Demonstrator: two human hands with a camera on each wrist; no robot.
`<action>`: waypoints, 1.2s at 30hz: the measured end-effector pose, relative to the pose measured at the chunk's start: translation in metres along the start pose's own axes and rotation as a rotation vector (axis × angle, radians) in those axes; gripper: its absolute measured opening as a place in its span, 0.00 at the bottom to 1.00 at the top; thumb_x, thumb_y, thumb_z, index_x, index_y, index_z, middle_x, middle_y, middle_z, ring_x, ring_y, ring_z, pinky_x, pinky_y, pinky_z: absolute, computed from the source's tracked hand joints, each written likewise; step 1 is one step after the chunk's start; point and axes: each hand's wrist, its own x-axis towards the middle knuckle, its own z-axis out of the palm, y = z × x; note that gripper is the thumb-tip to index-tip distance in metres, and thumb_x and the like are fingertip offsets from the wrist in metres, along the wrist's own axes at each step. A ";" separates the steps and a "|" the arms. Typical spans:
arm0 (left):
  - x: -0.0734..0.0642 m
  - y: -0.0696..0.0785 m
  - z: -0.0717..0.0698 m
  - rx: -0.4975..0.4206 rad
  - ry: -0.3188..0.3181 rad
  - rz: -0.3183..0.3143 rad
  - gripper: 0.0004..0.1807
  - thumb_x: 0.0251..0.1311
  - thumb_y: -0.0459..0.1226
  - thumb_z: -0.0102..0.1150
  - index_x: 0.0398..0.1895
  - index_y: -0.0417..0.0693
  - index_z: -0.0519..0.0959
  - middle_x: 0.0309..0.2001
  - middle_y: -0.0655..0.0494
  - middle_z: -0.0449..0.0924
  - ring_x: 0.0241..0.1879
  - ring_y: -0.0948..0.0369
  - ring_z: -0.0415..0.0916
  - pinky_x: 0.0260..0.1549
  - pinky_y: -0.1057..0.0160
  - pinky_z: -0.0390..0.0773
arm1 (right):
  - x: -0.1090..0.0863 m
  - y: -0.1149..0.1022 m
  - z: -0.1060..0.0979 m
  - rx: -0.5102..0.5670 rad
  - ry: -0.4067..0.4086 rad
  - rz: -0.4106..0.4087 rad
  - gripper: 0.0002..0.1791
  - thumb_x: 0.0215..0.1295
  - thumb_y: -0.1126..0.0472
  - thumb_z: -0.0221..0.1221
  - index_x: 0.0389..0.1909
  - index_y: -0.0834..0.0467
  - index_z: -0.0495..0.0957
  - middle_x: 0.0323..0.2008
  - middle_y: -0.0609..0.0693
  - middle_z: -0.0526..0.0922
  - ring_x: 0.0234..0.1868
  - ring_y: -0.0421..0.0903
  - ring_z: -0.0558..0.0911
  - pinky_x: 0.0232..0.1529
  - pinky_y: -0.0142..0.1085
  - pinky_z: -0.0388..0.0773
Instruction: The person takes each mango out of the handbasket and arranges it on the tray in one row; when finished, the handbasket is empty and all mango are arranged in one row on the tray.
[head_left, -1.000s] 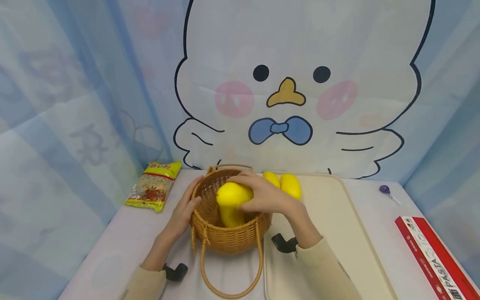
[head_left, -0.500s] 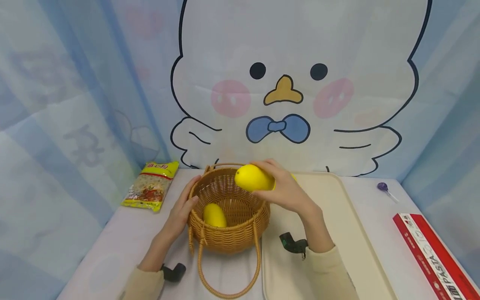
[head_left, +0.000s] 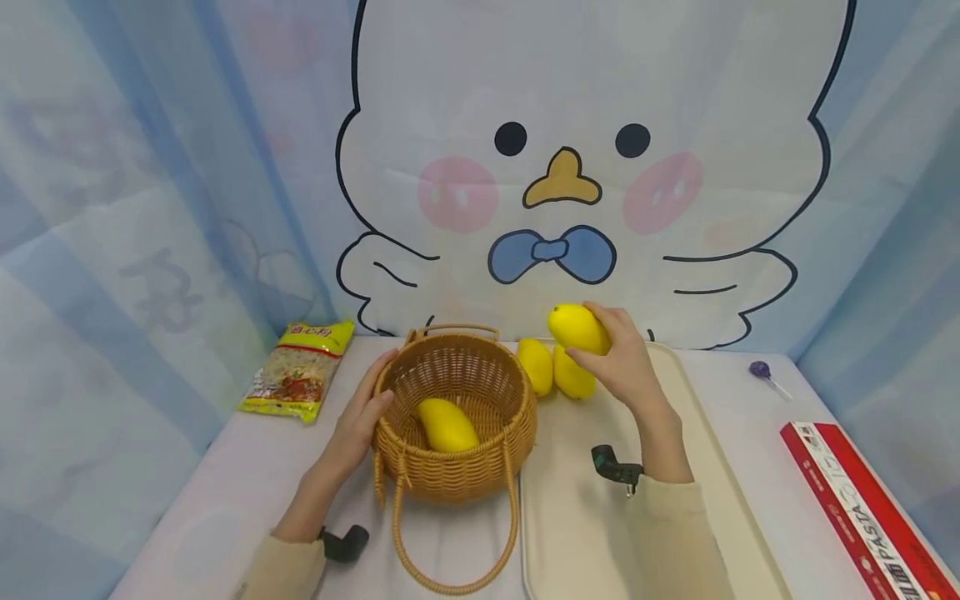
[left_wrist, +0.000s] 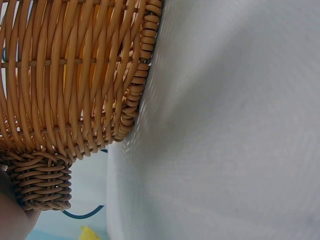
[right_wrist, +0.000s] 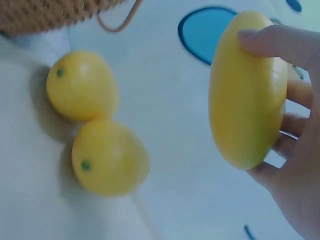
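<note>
A brown wicker basket (head_left: 450, 479) stands left of the middle in the head view, one handle hanging down its front. My left hand (head_left: 358, 421) grips its left rim, thumb over the edge. Inside lies a yellow mango (head_left: 447, 427). My right hand (head_left: 626, 358) holds another yellow mango (head_left: 579, 327) above the far end of a beige tray (head_left: 592, 517). In the right wrist view, thumb and fingers wrap this held mango (right_wrist: 247, 95). Two more mangoes sit side by side on the tray, the left mango (head_left: 535, 367) nearest the basket and the right mango (head_left: 574, 373) below the held one.
A yellow food packet (head_left: 298, 372) lies at the back left. A purple lollipop (head_left: 761, 369) and a red pasta box (head_left: 862, 517) lie right of the tray. A printed curtain (head_left: 555, 100) closes off the back of the table.
My right hand has carried a mango up out of the basket and rightward over the tray. The mango inside the basket has shifted slightly. My left hand stays at the rim.
</note>
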 end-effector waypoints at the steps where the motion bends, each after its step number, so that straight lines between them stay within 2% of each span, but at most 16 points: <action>1: 0.000 0.000 0.000 0.001 -0.001 -0.001 0.31 0.75 0.40 0.36 0.79 0.69 0.50 0.80 0.59 0.47 0.79 0.50 0.46 0.73 0.34 0.51 | 0.000 0.006 -0.001 -0.030 0.014 0.028 0.39 0.60 0.56 0.67 0.73 0.53 0.64 0.64 0.58 0.68 0.61 0.58 0.71 0.65 0.58 0.71; 5: 0.000 -0.001 -0.001 0.002 0.001 -0.006 0.31 0.75 0.41 0.36 0.78 0.71 0.50 0.80 0.60 0.47 0.79 0.50 0.46 0.73 0.34 0.49 | -0.001 0.028 -0.001 -0.124 0.049 0.122 0.40 0.61 0.54 0.66 0.74 0.56 0.63 0.64 0.61 0.67 0.61 0.60 0.71 0.67 0.59 0.69; 9: 0.000 -0.002 -0.003 -0.014 0.004 -0.009 0.30 0.75 0.41 0.36 0.78 0.73 0.50 0.80 0.62 0.47 0.79 0.51 0.46 0.73 0.33 0.48 | 0.001 0.046 0.001 -0.178 0.083 0.176 0.42 0.61 0.52 0.65 0.73 0.59 0.62 0.64 0.64 0.68 0.63 0.62 0.70 0.69 0.58 0.65; 12: 0.000 -0.002 -0.004 -0.028 0.000 -0.008 0.30 0.75 0.41 0.35 0.78 0.72 0.50 0.80 0.63 0.47 0.79 0.51 0.46 0.74 0.34 0.49 | 0.003 0.057 0.003 -0.208 0.105 0.216 0.42 0.61 0.51 0.65 0.73 0.61 0.62 0.66 0.65 0.66 0.66 0.64 0.67 0.71 0.59 0.61; 17: 0.001 -0.002 -0.002 -0.030 -0.008 -0.007 0.30 0.76 0.42 0.36 0.79 0.69 0.49 0.80 0.64 0.47 0.79 0.51 0.46 0.73 0.33 0.49 | -0.001 0.069 0.004 -0.235 0.128 0.305 0.41 0.62 0.49 0.63 0.73 0.62 0.61 0.66 0.66 0.65 0.65 0.64 0.67 0.71 0.59 0.62; 20: 0.001 -0.001 -0.001 -0.022 -0.012 -0.016 0.30 0.76 0.43 0.36 0.79 0.70 0.49 0.80 0.64 0.47 0.79 0.52 0.45 0.73 0.33 0.49 | -0.006 0.073 0.005 -0.233 0.125 0.355 0.41 0.64 0.48 0.61 0.73 0.63 0.61 0.67 0.66 0.65 0.66 0.64 0.66 0.71 0.59 0.61; 25: 0.000 0.000 -0.001 -0.024 -0.010 -0.018 0.30 0.75 0.41 0.36 0.78 0.72 0.50 0.80 0.64 0.47 0.79 0.51 0.46 0.73 0.34 0.50 | -0.013 0.077 0.009 -0.224 0.075 0.435 0.43 0.66 0.45 0.58 0.75 0.61 0.57 0.67 0.66 0.64 0.66 0.64 0.67 0.69 0.60 0.63; 29: 0.000 0.000 -0.001 -0.018 -0.008 -0.011 0.30 0.76 0.42 0.36 0.78 0.73 0.50 0.80 0.63 0.47 0.79 0.52 0.46 0.74 0.34 0.49 | -0.015 0.080 0.011 -0.205 0.052 0.447 0.42 0.67 0.46 0.57 0.76 0.60 0.56 0.65 0.65 0.65 0.64 0.63 0.68 0.69 0.59 0.64; 36: -0.001 0.002 0.000 -0.010 -0.004 -0.013 0.30 0.75 0.43 0.36 0.78 0.74 0.50 0.80 0.63 0.47 0.79 0.52 0.45 0.74 0.34 0.49 | -0.012 0.076 0.012 -0.134 0.039 0.440 0.39 0.62 0.58 0.54 0.75 0.61 0.57 0.69 0.66 0.62 0.65 0.62 0.66 0.70 0.59 0.63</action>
